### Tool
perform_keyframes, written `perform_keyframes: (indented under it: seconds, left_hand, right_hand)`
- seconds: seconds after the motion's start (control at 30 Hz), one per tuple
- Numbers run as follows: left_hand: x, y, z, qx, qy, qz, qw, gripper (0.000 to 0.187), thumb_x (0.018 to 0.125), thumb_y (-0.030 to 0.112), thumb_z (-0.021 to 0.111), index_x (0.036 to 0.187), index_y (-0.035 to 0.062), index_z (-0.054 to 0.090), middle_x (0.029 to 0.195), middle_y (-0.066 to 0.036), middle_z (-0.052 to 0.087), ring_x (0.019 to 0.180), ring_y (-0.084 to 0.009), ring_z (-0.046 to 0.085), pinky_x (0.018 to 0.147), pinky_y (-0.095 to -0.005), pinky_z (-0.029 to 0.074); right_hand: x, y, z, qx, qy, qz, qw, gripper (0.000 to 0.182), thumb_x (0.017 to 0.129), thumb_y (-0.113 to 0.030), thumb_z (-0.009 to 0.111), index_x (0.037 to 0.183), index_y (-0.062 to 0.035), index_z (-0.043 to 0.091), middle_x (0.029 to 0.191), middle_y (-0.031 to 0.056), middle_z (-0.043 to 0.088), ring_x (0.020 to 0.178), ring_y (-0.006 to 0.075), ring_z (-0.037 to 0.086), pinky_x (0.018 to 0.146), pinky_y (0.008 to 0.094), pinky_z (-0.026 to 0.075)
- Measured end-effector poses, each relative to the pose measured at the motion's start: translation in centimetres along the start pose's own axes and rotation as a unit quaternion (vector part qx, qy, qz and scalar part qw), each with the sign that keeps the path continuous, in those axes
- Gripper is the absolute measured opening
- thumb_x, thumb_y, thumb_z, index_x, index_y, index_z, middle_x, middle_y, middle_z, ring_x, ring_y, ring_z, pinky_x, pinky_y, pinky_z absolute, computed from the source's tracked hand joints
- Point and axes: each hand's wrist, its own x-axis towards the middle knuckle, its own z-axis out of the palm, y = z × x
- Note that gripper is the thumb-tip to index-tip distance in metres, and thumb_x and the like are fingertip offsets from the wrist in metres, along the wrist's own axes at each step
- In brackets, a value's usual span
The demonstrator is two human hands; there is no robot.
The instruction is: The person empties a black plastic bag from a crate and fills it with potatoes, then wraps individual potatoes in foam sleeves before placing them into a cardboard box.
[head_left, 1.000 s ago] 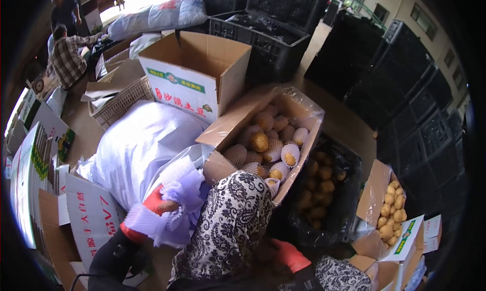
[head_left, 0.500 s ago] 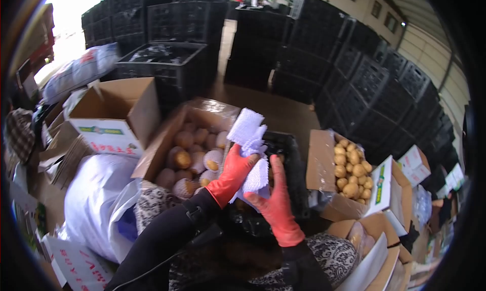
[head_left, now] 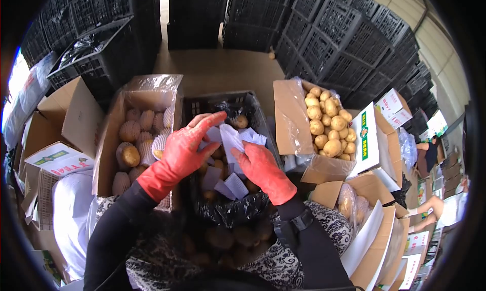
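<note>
Two hands in red rubber gloves work over one black plastic crate (head_left: 202, 106) lined with black film and holding loose potatoes. Left hand (head_left: 183, 149): fingers spread wide, palm down, resting on a bunch of white foam net sleeves (head_left: 230, 139). Right hand (head_left: 260, 164): grip closed narrow on the same bunch, thumb pinching its lower edge. The sleeves are thin, soft and mesh-textured; their count cannot be told, as they overlap. The bunch sits above the crate's centre, between both hands.

Left of the crate stands one open cardboard box (head_left: 114, 134) containing about eight oval potatoes in foam nets. Right of it, a second cardboard box (head_left: 288, 113), film-lined, holds roughly fifteen bare, round, yellow potatoes (head_left: 326, 124).
</note>
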Motion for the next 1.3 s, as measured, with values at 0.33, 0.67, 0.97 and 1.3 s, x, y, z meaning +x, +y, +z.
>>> perform_keyframes:
  seconds: [0.33,0.67,0.97,1.3]
  left_hand:
    - [-4.3,-4.7,-1.3,0.009,0.049,-0.199,0.979,0.022,0.083,0.005,0.074,0.098,0.0009,0.06,0.097,-0.012,0.066,0.066,-0.0189,0.065,0.064,-0.0307,0.052]
    - [-5.6,-11.0,-4.5,-0.04,0.086,-0.23,0.969,0.034,0.089,0.0,0.067,0.121,-0.0017,0.056,0.098,-0.008,0.069,0.082,-0.016,0.069,0.073,-0.0273,0.056]
    - [-10.3,-10.9,0.4,-0.113,-0.062,-0.19,0.973,0.052,0.092,0.022,0.073,0.134,-0.0009,0.055,0.12,-0.014,0.069,0.114,-0.0287,0.066,0.095,-0.0352,0.05]
    - [-9.5,-6.5,-1.2,-0.515,-0.136,-0.35,0.77,0.094,0.082,0.045,0.081,0.148,0.0058,0.028,0.115,-0.014,0.063,0.083,-0.0241,0.072,0.075,-0.0355,0.061]
  right_hand:
    - [2.3,3.2,8.8,0.675,-0.193,0.186,0.688,0.054,0.101,-0.051,0.055,0.115,-0.0002,0.063,0.097,0.0147,0.069,0.092,0.0257,0.068,0.08,0.0364,0.051]
    - [-2.3,10.0,24.1,-0.12,-0.525,0.05,0.841,0.056,0.084,-0.031,0.07,0.127,0.0018,0.058,0.122,0.0196,0.065,0.109,0.035,0.064,0.096,0.0409,0.05]
    - [-1.9,9.3,13.9,0.516,-0.154,0.206,0.817,0.067,0.085,-0.055,0.07,0.128,-0.0047,0.056,0.11,0.0083,0.066,0.1,0.0194,0.066,0.077,0.0317,0.056]
    - [-0.3,0.2,12.0,0.671,-0.168,0.182,0.699,0.061,0.1,-0.054,0.051,0.141,-0.0088,0.047,0.117,0.0087,0.065,0.101,0.0205,0.065,0.084,0.0361,0.055]
